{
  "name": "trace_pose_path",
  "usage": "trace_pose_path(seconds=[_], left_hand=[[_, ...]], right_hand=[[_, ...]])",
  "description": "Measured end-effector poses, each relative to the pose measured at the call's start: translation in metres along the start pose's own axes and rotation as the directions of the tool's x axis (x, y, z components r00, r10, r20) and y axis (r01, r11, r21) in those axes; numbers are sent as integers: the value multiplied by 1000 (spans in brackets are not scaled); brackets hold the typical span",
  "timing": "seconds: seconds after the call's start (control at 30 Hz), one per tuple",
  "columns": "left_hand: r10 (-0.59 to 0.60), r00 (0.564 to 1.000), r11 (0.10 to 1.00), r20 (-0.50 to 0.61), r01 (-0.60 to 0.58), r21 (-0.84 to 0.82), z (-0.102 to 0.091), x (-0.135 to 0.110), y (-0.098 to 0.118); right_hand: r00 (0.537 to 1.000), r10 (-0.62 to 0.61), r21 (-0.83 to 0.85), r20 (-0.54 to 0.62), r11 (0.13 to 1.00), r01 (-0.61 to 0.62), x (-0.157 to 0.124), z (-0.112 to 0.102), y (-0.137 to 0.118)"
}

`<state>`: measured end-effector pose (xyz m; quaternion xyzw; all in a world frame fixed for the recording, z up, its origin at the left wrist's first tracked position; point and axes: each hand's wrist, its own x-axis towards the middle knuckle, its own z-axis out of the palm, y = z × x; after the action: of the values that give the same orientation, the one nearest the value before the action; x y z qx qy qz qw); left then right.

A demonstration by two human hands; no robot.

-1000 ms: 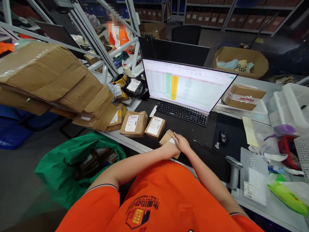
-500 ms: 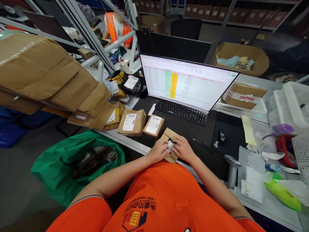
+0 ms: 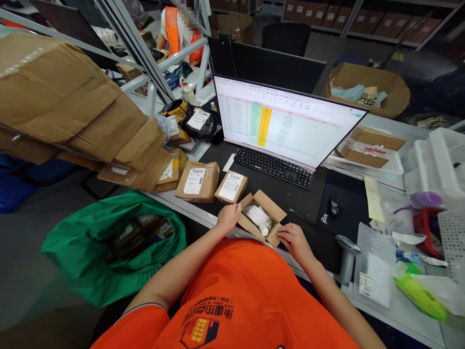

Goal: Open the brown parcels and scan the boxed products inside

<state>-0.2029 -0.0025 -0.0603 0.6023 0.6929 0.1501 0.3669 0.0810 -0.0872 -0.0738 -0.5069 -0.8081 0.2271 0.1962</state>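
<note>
A small cardboard box (image 3: 271, 203) lies at the front edge of the desk with its flaps spread. Inside it is a clear plastic-wrapped item (image 3: 258, 216) with a white rounded end; its kind cannot be made out. On the box's left side, my left hand (image 3: 229, 217) pinches a flap between thumb and fingers. My right hand (image 3: 295, 237) has its fingertips closed at the right flap. Two taped, labelled parcels, a smaller one (image 3: 231, 186) and a larger one (image 3: 198, 182), sit just left of the box.
A monitor (image 3: 286, 121) and keyboard (image 3: 274, 167) stand behind the box. To the right are a mouse (image 3: 333, 207), a barcode scanner (image 3: 347, 257) and a pen (image 3: 303, 217). Stacked cartons (image 3: 72, 102) lean in from the left, above a green sack (image 3: 83, 252) holding parcels.
The box's flaps have come open, showing the plastic-wrapped item. My hands have moved apart, the left to the left side and the right to the right side.
</note>
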Motion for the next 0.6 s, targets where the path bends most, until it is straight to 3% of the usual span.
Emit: trace_pose_path(seconds=[0.17, 0.33, 0.47, 0.6], left_hand=[[-166, 984, 941, 66, 178, -286, 7, 14, -17], [-251, 960, 877, 126, 281, -390, 8, 24, -23], [-205, 978, 910, 50, 209, -359, 0, 21, -25], [-81, 996, 951, -38, 66, -301, -9, 5, -23]], right_hand=[[955, 148, -221, 257, 971, -92, 21, 2, -17], [935, 181, -240, 306, 965, -108, 44, -12, -37], [954, 162, -185, 252, 976, -117, 80, -7, -63], [914, 270, -349, 303, 924, -157, 122, 18, -91]])
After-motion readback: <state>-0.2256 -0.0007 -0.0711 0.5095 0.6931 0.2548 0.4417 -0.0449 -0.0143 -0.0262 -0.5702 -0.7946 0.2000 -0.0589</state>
